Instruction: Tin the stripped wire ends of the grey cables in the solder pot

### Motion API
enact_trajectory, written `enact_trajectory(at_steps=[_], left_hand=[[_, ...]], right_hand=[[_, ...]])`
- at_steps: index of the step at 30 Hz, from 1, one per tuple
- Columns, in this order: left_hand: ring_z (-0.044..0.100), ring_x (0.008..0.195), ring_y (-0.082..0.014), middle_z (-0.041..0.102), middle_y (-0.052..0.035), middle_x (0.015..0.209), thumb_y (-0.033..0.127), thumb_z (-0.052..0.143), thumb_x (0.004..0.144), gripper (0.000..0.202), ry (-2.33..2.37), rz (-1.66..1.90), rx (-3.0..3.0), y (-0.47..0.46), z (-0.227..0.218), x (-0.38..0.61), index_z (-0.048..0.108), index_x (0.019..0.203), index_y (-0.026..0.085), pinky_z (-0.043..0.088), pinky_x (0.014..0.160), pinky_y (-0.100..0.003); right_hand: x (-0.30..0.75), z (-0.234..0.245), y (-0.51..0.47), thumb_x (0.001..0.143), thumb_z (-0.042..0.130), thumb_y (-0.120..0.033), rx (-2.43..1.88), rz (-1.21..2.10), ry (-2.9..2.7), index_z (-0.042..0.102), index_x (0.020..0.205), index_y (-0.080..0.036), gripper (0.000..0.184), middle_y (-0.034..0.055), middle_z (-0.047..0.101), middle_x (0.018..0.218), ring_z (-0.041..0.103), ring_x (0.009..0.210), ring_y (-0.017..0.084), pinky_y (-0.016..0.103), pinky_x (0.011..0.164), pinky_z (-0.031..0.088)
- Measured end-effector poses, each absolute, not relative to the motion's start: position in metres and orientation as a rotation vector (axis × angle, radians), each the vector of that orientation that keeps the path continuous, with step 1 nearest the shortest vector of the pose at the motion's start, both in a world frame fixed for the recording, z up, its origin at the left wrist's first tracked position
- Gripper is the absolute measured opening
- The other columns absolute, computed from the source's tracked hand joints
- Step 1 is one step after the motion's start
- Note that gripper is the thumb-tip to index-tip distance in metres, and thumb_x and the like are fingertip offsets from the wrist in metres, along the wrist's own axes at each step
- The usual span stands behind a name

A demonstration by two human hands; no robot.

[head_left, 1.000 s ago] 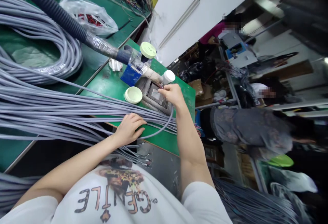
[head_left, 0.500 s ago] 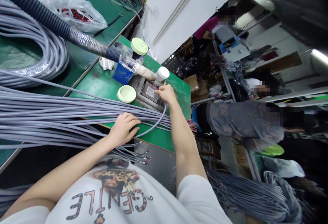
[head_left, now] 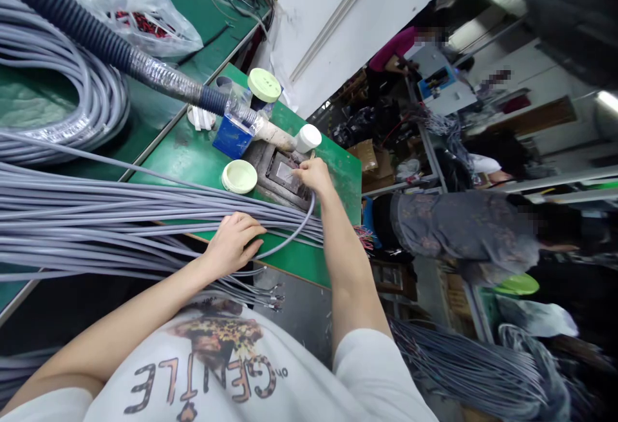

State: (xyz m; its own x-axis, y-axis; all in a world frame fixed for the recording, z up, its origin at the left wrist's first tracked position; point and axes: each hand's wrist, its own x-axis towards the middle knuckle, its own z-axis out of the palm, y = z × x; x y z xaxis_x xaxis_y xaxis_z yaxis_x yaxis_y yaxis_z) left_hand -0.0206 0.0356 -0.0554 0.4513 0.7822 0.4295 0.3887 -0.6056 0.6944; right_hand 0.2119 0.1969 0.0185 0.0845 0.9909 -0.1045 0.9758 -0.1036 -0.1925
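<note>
My right hand [head_left: 315, 176] is closed in a pinch on the end of a grey cable [head_left: 300, 228], which bends down and back towards my left hand. Its fingertips are at the edge of a dark, grimy solder pot [head_left: 276, 174] with a shiny silvery square surface [head_left: 284, 173]. The wire tips at the fingers are too small to make out clearly. My left hand [head_left: 235, 242] lies with fingers stretched over a long bundle of grey cables [head_left: 159, 206], touching them. Coloured wire ends [head_left: 364, 237] stick out from the bundle beyond my right forearm.
By the pot stand a pale green dish [head_left: 239, 177], a blue box [head_left: 232, 136], a white-lidded jar [head_left: 308, 138] and a green-lidded tub [head_left: 264, 85]. A ribbed hose [head_left: 164, 78] reaches over the green table [head_left: 168, 158]. Coiled cable [head_left: 103, 97] lies left. Other people work at right.
My right hand stays at the pot, with fewer coloured wires showing at its fingertips. My left hand keeps its place. The view has shifted slightly.
</note>
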Motion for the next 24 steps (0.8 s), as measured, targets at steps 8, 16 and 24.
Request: enact_trajectory(at_steps=[8,16,24], left_hand=[[0.052,0.097,-0.0218,0.067,-0.0077,0.103,0.027,0.051,0.091,0.022,0.984,1.043,2.211,0.035,-0.056,-0.021,0.064,0.106,0.019,0.037,0.077,-0.036],[0.054,0.098,-0.023,0.068,-0.0087,0.102,0.029,0.051,0.09,0.023,0.992,1.037,2.23,0.036,-0.052,-0.022,0.066,0.105,0.019,0.04,0.081,-0.039],[0.057,0.094,-0.0219,0.07,-0.007,0.096,0.025,0.053,0.09,0.017,0.978,1.162,2.323,0.034,-0.045,-0.012,0.067,0.098,0.019,0.039,0.078,-0.037]], right_hand=[[0.22,0.06,0.144,0.067,0.064,-0.04,-1.9,0.669,-1.753,0.048,0.047,-0.017,0.034,-0.0044,0.045,0.042,0.038,0.039,0.008,0.022,0.042,0.026],[0.234,0.078,0.038,0.074,0.065,-0.04,-1.854,0.696,-1.562,0.06,0.056,-0.016,0.03,-0.0013,0.057,0.047,0.05,0.043,0.01,0.023,0.046,0.04],[0.272,0.001,-0.12,0.063,0.072,-0.056,-1.96,1.088,-0.938,0.062,0.055,-0.018,0.04,0.004,0.062,0.047,0.058,0.043,0.017,0.03,0.049,0.048]])
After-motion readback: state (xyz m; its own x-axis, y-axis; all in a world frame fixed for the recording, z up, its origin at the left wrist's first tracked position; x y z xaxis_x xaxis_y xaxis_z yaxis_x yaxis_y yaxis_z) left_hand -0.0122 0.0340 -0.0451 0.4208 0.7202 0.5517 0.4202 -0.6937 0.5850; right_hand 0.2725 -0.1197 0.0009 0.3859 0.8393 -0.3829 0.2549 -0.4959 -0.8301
